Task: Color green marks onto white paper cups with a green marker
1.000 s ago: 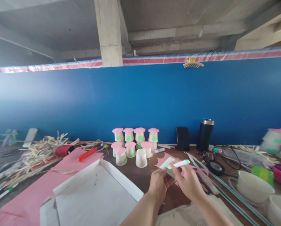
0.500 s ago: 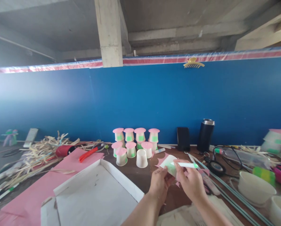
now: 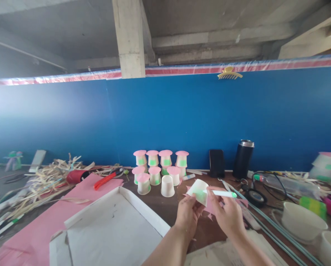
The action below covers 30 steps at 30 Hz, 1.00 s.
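The left hand point(image 3: 188, 213) pinches a paper cup point(image 3: 198, 189) just above the bench point(image 3: 165, 207), right of centre. The right hand point(image 3: 228, 216) has its grip pinched on a green-tipped stick point(image 3: 223, 193) at the cup's side; holding the cup steady seems wise.

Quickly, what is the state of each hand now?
Left hand: closed, holding a paper cup.
Right hand: closed, holding a green-tipped marker.

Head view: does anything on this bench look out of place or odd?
A yellow hair clip is perched on top of the blue wall, far from the craft items. One plain cup among the pink-capped cups lacks a cap.
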Available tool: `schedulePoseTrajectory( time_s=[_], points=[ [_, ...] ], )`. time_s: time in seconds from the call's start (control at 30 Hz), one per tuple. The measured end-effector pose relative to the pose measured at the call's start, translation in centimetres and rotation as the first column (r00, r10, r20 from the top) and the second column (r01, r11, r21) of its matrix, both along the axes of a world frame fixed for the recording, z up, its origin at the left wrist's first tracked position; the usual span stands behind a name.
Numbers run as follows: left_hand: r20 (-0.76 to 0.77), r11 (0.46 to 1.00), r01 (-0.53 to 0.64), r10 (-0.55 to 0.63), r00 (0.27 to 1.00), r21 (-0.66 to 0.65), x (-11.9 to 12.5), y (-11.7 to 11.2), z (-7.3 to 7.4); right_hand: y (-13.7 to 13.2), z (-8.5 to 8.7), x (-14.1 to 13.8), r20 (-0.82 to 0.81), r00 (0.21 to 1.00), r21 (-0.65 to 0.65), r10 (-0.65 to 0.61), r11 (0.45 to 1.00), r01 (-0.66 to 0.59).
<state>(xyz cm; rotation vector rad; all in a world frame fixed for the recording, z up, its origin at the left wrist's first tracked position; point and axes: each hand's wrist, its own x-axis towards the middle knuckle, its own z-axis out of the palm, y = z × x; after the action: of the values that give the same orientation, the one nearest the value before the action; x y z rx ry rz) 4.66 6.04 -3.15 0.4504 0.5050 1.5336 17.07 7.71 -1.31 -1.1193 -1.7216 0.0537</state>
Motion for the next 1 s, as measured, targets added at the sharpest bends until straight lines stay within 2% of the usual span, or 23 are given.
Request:
schedulePoseTrajectory(
  time_s=[0.17,0.33,0.47,0.53,0.67,0.83,1.0],
  points=[
    [-0.002,1.0,-0.007,0.007,1.0,-0.01,0.0,-0.1,0.1,0.04,-0.11,-0.03,0.002,1.0,0.002,0.017,1.0,-0.017],
    [0.002,0.999,-0.029,0.029,1.0,-0.035,-0.07,0.08,-0.07,0.13,-0.65,-0.57,0.08,0.989,-0.064,0.121,0.991,-0.116],
    [-0.007,0.997,-0.034,0.033,0.999,-0.068,-0.02,-0.05,0.08,0.5,-0.67,-0.45,0.082,0.997,0.036,0.009,0.999,-0.012],
    [-0.015,0.996,-0.044,0.043,0.999,-0.081,-0.02,-0.13,0.14,0.59,-0.62,-0.27,0.086,0.996,0.039,0.023,0.999,-0.026],
    [-0.008,0.996,-0.066,0.065,0.998,-0.057,-0.11,-0.06,0.06,0.56,-0.81,-0.3,0.131,0.983,-0.001,0.127,0.992,-0.128],
    [-0.008,0.998,-0.048,0.048,0.999,-0.035,-0.1,-0.02,-0.08,0.39,-0.75,-0.51,0.095,0.995,0.036,0.038,0.999,-0.041],
    [-0.021,0.998,-0.062,0.062,0.998,-0.01,-0.11,-0.03,-0.13,0.09,-0.85,-0.84,0.173,0.971,-0.044,0.167,0.986,-0.161]
  ],
)
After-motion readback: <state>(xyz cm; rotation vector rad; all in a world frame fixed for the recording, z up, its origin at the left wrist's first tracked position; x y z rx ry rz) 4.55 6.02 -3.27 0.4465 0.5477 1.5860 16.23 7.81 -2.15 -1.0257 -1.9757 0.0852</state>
